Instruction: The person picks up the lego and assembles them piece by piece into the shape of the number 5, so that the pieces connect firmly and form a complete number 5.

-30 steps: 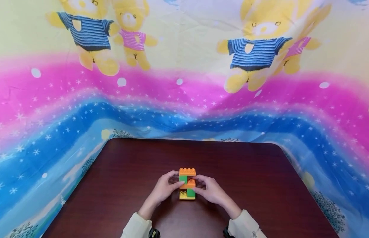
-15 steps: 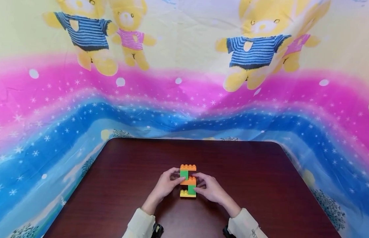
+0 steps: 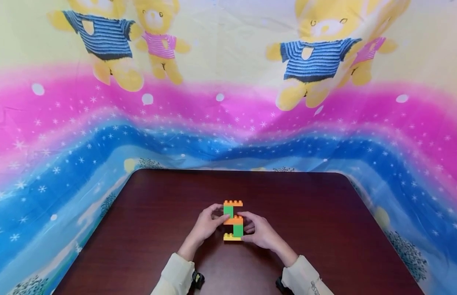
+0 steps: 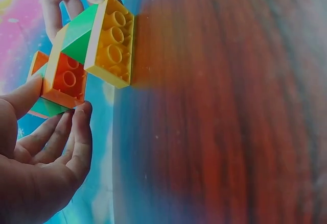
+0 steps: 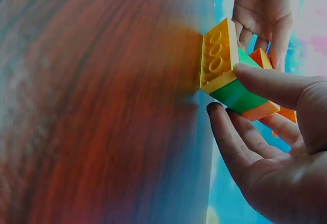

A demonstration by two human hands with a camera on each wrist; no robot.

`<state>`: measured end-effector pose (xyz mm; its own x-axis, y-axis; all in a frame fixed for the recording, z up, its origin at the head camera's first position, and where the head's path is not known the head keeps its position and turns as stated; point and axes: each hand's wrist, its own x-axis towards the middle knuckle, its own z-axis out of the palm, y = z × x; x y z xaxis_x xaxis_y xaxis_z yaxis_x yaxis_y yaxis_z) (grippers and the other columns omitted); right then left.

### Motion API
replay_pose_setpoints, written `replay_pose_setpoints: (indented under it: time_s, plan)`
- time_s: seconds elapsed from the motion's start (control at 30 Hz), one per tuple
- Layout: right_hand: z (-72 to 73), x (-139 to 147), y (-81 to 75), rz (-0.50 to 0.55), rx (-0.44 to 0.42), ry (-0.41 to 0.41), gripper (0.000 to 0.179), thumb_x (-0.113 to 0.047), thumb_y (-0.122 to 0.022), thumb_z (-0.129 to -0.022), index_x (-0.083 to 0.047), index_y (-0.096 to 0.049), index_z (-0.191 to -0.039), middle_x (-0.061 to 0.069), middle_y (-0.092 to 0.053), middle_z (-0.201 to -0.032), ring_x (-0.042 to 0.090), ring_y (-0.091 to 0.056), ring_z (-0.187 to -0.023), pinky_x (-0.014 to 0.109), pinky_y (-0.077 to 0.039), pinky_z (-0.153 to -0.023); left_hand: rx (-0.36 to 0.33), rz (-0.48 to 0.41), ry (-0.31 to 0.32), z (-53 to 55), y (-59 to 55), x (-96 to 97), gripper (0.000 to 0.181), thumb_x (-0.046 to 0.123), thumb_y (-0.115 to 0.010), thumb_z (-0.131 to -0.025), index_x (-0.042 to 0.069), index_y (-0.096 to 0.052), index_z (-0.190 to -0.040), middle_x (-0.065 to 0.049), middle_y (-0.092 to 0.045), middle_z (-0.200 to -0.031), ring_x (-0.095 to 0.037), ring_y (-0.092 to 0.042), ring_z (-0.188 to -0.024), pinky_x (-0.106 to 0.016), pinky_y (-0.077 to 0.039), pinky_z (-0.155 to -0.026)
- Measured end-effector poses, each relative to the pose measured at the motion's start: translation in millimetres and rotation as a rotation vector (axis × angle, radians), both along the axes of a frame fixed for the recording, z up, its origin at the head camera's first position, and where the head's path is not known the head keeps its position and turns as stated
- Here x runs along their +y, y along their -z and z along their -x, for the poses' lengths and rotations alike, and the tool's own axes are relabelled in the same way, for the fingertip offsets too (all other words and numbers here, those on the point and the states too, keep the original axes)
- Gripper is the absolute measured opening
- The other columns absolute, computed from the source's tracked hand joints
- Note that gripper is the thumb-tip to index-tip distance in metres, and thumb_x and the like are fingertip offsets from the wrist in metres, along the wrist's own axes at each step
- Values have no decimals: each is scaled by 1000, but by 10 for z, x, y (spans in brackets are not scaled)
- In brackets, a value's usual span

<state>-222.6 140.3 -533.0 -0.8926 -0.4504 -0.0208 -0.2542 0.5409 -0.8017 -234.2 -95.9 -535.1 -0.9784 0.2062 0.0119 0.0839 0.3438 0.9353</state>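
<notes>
Both hands hold a zigzag stack of toy building bricks. In the head view it has an orange plate (image 3: pixel 233 203) on top, a green brick (image 3: pixel 228 212) below it at the left, an orange plate in the middle, a green brick (image 3: pixel 238 230) at the right and a yellow plate (image 3: pixel 232 238) at the bottom. My left hand (image 3: pixel 207 223) pinches the upper left side, its thumb by the middle orange plate (image 4: pixel 60 83). The right hand (image 3: pixel 262 232) grips the lower right, with its thumb on the yellow plate's edge. Both wrist views show the yellow plate's hollow underside (image 5: pixel 216 55).
A dark reddish-brown table (image 3: pixel 177 192) with rounded far corners lies beneath the hands. Behind and beside it hangs a cloth (image 3: pixel 228 110) printed with bears and snowflakes. Black straps (image 3: pixel 197 280) circle the wrists below pale sleeves (image 3: pixel 177 272).
The stack has moved upward in the head view, and its top studs show less from above. The right thumb has slid from the lower green brick down to the yellow plate.
</notes>
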Motion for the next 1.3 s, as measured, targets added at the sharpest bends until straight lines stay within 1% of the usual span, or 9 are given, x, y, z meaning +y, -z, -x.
replay_pose_setpoints:
  time_s: [0.1,0.3,0.37,0.8,0.9,0.97,1.07,1.17,1.3]
  plan:
    - [5,5,2,-1,-16,-3,76,-6,-87,-83,-14,-52,-151,13,-63,-126,25,-70,-101,42,-62,-87,3,-3,4,11,-1,4,52,35,-73,-98,11,-58,-142,-13,-67,-128,-19,-68,-93,-42,-60,-81]
    - [24,6,8,-4,-39,-14,80,-7,-87,-83,-14,-50,-153,15,-61,-131,25,-69,-102,44,-61,-87,15,-26,16,40,7,7,57,32,-72,-99,31,-50,-152,-13,-68,-123,-22,-68,-97,-45,-60,-82]
    - [28,2,8,-4,-47,-16,81,-7,-87,-83,-14,-49,-153,16,-60,-134,26,-69,-103,45,-61,-88,25,-23,19,49,13,4,57,32,-71,-99,33,-50,-152,-13,-67,-123,-23,-68,-99,-45,-60,-82]
    - [16,17,9,-11,-15,-14,80,-10,-87,-84,-16,-49,-153,16,-55,-141,32,-67,-111,48,-60,-90,13,-44,77,81,18,-42,61,25,-71,-100,36,-47,-154,-13,-65,-129,-23,-67,-100,-45,-61,-83]
    - [18,25,7,-4,-8,-15,79,-10,-86,-84,-15,-49,-153,15,-53,-141,34,-66,-113,48,-60,-91,-6,-24,86,88,14,-71,63,26,-72,-99,36,-46,-155,-15,-58,-142,-27,-69,-94,-44,-60,-75]
    - [20,29,10,-8,3,-15,78,-10,-86,-85,-13,-48,-153,14,-53,-141,35,-65,-115,48,-60,-91,-14,-4,90,89,13,-92,64,27,-73,-98,35,-45,-156,-15,-51,-151,-27,-70,-93,-42,-59,-75]
    - [24,32,15,-23,18,-10,78,-12,-86,-85,-13,-49,-153,12,-53,-141,33,-65,-115,47,-60,-92,-21,16,99,93,13,-117,65,26,-73,-98,32,-45,-157,-14,-43,-158,-27,-71,-97,-44,-60,-80]
    - [27,37,16,-33,25,-5,77,-13,-87,-84,-13,-50,-152,11,-55,-141,32,-65,-115,46,-60,-92,-24,23,115,104,20,-135,64,26,-72,-99,32,-45,-157,-13,-44,-159,-24,-70,-106,-45,-60,-89]
    - [37,46,15,-37,24,-3,78,-14,-88,-84,-14,-50,-152,11,-55,-140,32,-65,-114,47,-60,-92,-33,11,131,135,22,-135,64,24,-71,-99,33,-45,-157,-13,-47,-157,-27,-69,-108,-46,-60,-85]
